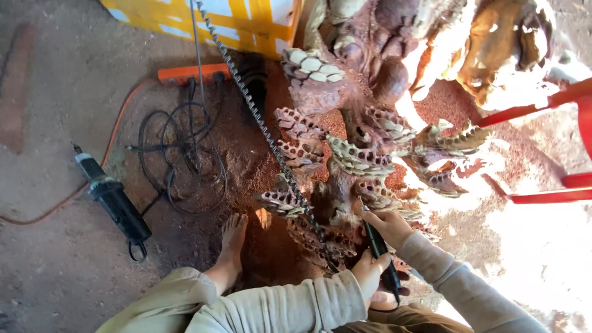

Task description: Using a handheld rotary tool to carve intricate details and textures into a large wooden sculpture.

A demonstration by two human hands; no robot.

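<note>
A large reddish wood carving (364, 123) with many pitted, honeycomb-like lobes stands on the ground in front of me. My right hand (387, 226) grips the front of a black rotary handpiece (377, 245), its tip against a lobe near the carving's base. My left hand (370, 274) holds the rear of the same handpiece. A spiral-wrapped flexible shaft (259, 117) runs from the top of the view down across the carving toward the handpiece. My bare foot (232, 243) rests on the dusty ground beside the carving.
A black power grinder (114, 200) lies on the ground at left. Coiled black cables (182, 151) and an orange power strip (188, 74) sit behind it. A yellow and white box (216, 18) stands at the back. Red chair legs (542, 111) stand at right. Red sawdust covers the ground.
</note>
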